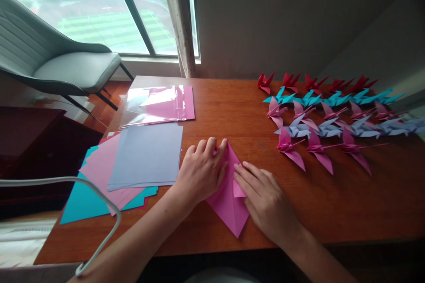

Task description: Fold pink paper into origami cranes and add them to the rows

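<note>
A piece of bright pink origami paper (236, 217), folded into a pointed kite-like shape, lies on the table in front of me with a crease down its middle. My left hand (201, 171) is closed over its upper left part, fingers curled and the index fingertip at the top point. What the left thumb grips is partly hidden. Along the right edge, my right hand (267, 199) rests with its fingers stretched flat, the fingertips on a small folded-over flap (238, 189). Both hands cover parts of the paper.
Rows of folded cranes in red (312, 82), turquoise (307, 98), light pink (276, 110), pale blue (297, 129) and bright pink (318, 152) stand right on the wooden table (229, 110). Loose paper sheets (146, 154) and a plastic paper packet (156, 104) lie left; a white cable (114, 212) crosses there.
</note>
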Motion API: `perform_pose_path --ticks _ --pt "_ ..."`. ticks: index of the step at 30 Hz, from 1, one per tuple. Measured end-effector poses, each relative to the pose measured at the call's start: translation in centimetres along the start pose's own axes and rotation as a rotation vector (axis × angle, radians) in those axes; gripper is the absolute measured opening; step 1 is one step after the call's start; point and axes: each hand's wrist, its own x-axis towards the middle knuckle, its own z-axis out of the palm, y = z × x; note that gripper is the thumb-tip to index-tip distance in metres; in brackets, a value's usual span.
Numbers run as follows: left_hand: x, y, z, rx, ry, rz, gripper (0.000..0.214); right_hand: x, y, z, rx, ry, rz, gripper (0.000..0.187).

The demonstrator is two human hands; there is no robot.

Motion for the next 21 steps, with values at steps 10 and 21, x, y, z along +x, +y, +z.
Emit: perform_pose_path --ticks 10,21 --pt "-1.2 0.7 -1.2 0.013 0.078 0.128 0.041 0.1 -0.1 0.2 0.021 0.028 0.017 0.041" --pt "-2.7 0.4 -0.1 -0.022 -0.031 0.321 0.043 0.1 -0.1 0.2 0.067 0.002 0.054 0.043"
